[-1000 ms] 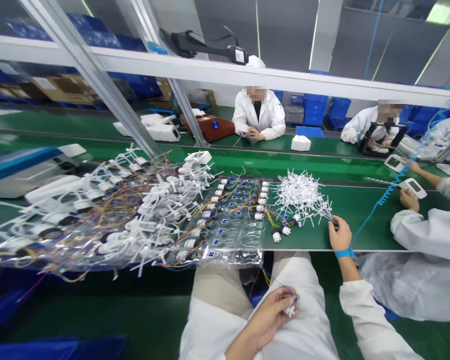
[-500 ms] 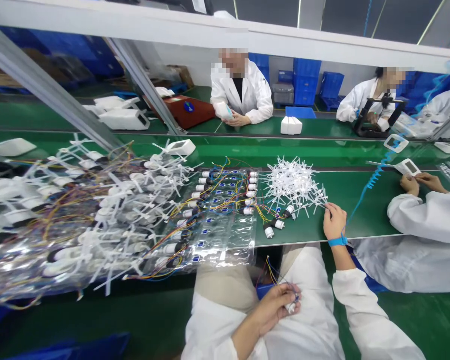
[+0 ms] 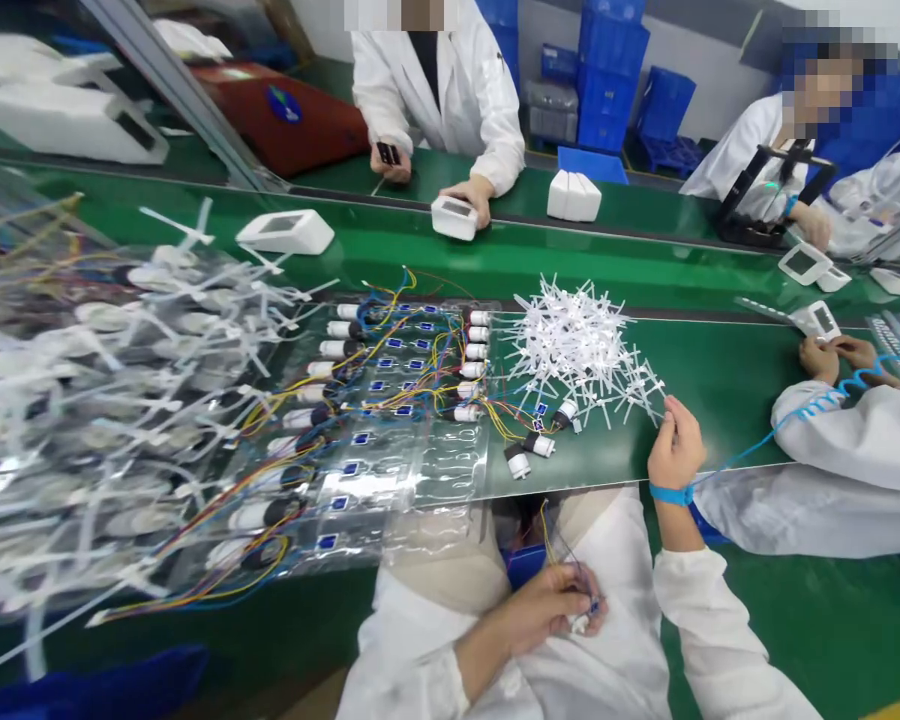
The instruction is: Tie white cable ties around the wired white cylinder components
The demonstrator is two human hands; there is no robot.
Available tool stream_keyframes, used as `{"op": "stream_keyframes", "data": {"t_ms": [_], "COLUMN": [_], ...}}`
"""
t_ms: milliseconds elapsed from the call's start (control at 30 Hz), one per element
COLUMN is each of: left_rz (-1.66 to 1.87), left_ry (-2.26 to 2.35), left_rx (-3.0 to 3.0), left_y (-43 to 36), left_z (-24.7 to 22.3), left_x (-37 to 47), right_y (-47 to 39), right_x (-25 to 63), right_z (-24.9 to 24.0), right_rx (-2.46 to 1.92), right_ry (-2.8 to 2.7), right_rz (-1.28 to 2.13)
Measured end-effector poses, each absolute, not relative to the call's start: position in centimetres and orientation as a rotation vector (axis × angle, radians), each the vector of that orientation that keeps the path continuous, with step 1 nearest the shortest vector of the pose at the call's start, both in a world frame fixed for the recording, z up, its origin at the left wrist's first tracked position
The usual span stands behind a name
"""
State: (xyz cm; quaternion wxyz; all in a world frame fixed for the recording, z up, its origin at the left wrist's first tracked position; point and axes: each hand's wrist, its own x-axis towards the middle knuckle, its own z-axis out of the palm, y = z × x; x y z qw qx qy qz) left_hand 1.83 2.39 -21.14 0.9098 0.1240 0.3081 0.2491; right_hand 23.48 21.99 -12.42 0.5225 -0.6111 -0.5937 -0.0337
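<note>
Low over my lap, my left hand (image 3: pixel 551 605) is closed on a small wired motor (image 3: pixel 581 622); its white end shows and the fingers cover much of it. Thin yellow and dark wires rise from that hand. My right hand (image 3: pixel 675 445), with a blue wrist strap, is at the right edge of a heap of white cable ties (image 3: pixel 570 340). Its thumb and fingertips pinch the end of one tie. Left of the heap, white-and-black motors (image 3: pixel 540 445) with coloured wires and little blue boards lie on the green bench.
Clear plastic trays (image 3: pixel 442 450) hold rows of wired motors. A large blurred mass of motors with ties (image 3: pixel 120 400) covers the left. Across the green belt (image 3: pixel 390 262) a co-worker handles a white casing (image 3: pixel 454 217). Another person's hands (image 3: pixel 832 355) work at the right.
My view has tilted downward and shifted. Across the belt, the co-worker has lowered a white casing and holds a dark part in the other hand. Both my hands stay in about the same places.
</note>
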Motion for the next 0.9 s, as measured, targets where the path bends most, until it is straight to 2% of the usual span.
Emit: {"op": "stream_keyframes", "data": {"t_ms": [267, 500, 733, 900], "left_rz": [0.511, 0.687, 0.858, 1.019], "left_ry": [0.528, 0.433, 0.517, 0.611], "left_rx": [0.331, 0.44, 0.305, 0.227], "left_y": [1.5, 2.7, 3.1, 2.0], "left_z": [-19.8, -17.9, -17.1, -17.1], "left_x": [1.5, 1.9, 0.4, -1.1], "right_y": [21.0, 22.3, 19.2, 12.7], "right_x": [23.4, 24.0, 26.2, 25.7], "right_z": [-12.0, -12.1, -6.7, -4.4], "right_rx": [-1.527, -1.403, -1.139, -1.058], "right_ry": [-1.219, -0.897, -0.819, -0.936], "right_rz": [-0.075, 0.099, -0.077, 0.199]}}
